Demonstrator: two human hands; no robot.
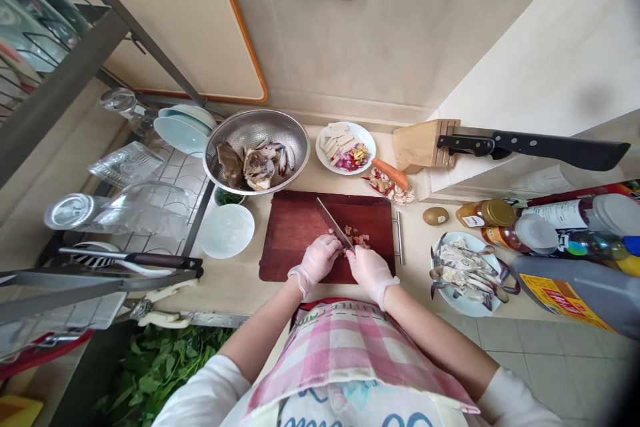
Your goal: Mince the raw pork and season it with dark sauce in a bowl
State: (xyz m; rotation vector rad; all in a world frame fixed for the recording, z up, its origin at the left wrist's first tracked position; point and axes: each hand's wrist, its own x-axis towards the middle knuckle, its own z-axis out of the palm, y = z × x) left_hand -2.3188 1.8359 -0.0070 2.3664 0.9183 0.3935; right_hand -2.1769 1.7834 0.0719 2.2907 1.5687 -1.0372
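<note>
A gloved fist, my right hand (370, 270), grips the handle of a kitchen knife (331, 219) whose blade points up and left across the dark red cutting board (287, 240). Just left of the blade, my left hand (320, 259), in a clear glove too, has its fingers curled down on the board over pinkish meat that they mostly hide. Small chopped pieces of meat (357, 237) lie to the right of the blade.
Behind the board stand a metal colander (215, 170) with seafood and a plate (371, 137) of cut vegetables. A carrot (390, 173), knife block (417, 143), crab plate (467, 310) and bottles are on the right. A white bowl (227, 231) and dish rack (195, 213) are left.
</note>
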